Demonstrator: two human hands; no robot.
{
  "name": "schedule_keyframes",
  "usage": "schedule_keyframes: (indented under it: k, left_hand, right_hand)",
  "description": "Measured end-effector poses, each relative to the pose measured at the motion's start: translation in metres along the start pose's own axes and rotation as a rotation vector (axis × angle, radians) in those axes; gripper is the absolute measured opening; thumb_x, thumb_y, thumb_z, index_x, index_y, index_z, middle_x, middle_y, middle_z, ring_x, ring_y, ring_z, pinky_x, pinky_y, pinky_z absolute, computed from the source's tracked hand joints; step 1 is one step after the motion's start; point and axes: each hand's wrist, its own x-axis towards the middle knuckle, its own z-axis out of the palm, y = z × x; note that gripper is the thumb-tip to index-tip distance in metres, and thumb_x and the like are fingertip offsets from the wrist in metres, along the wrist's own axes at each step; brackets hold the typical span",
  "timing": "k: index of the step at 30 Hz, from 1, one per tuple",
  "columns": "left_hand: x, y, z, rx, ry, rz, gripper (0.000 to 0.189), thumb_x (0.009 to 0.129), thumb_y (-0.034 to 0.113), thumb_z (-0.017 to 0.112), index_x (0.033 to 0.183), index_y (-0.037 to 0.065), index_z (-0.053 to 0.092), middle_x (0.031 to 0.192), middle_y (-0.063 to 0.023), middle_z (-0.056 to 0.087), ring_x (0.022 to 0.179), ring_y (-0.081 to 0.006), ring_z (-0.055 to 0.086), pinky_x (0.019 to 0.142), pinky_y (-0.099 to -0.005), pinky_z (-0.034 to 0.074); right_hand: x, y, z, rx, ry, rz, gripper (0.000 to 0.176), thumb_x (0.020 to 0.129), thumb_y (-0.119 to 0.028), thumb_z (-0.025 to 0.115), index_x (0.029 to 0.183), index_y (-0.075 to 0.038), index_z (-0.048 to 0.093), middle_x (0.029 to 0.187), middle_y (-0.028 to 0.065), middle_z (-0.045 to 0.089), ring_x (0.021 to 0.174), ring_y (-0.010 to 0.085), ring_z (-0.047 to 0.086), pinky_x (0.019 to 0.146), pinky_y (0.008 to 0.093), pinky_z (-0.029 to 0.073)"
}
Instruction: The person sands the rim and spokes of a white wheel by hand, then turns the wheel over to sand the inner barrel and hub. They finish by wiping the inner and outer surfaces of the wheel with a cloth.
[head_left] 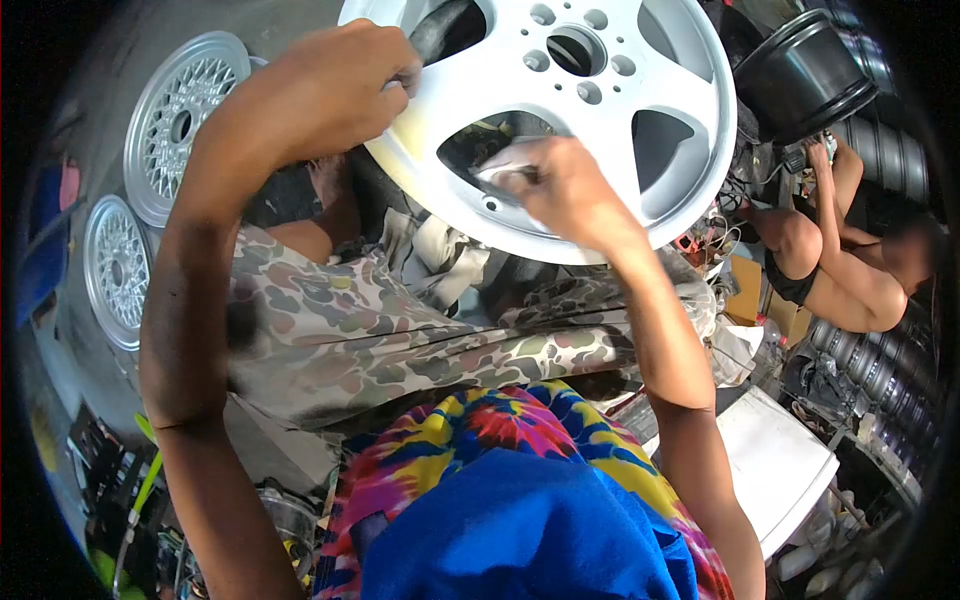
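A white spoked wheel rim (672, 97) leans in front of my knees, with a yellowish tint along its left edge. My right hand (570, 190) is closed on a crumpled greyish-white cloth (510, 165) and works at the window between two spokes, near the small valve hole. Motion smears its fingers a little. At the rim's upper left edge, my left hand (350, 85) is curled, knuckles up, overlapping the white lip. A small pale bit shows by its fingers; I cannot tell what they hold.
Two silver mesh-pattern rims (184, 125) lie at left. A black rim (805, 75) stands at upper right, near a crouching person (830, 230) whose hands are at it. Stacked dark rims (880, 365) line the right side. A white panel (765, 465) lies by my right elbow.
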Motion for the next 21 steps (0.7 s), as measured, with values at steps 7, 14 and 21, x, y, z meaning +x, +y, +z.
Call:
schedule_keyframes:
  k: [7,14,21]
  left_hand:
    - [0.001,0.016,0.001,-0.065,-0.199,0.004,0.023,0.092,0.017,0.057,0.106,0.003,0.068,0.111,-0.0163,0.067,0.109,-0.0363,0.061,0.098,-0.0448,0.047]
    - [0.002,0.024,-0.001,0.030,-0.240,0.044,0.027,0.093,0.017,0.057,0.114,0.001,0.065,0.116,-0.0181,0.065,0.114,-0.0368,0.059,0.100,-0.0450,0.047]
    - [0.001,0.023,0.004,0.003,-0.229,0.073,0.028,0.093,0.016,0.057,0.115,0.001,0.064,0.116,-0.0188,0.065,0.115,-0.0373,0.059,0.100,-0.0450,0.046]
  right_hand:
    - [-0.018,-0.010,-0.005,-0.345,-0.243,0.089,0.018,0.082,-0.007,0.071,0.098,-0.002,0.076,0.092,0.0236,0.072,0.085,0.0400,0.070,0.078,0.0460,0.055]
    - [-0.018,0.005,0.010,-0.211,-0.028,-0.110,0.012,0.082,-0.006,0.069,0.085,0.006,0.071,0.078,0.0257,0.069,0.080,0.0432,0.069,0.074,0.0484,0.056]
    - [-0.029,-0.009,-0.014,-0.114,-0.050,-0.123,0.014,0.084,-0.005,0.069,0.091,0.007,0.071,0.089,0.0265,0.069,0.087,0.0430,0.068,0.082,0.0499,0.054]
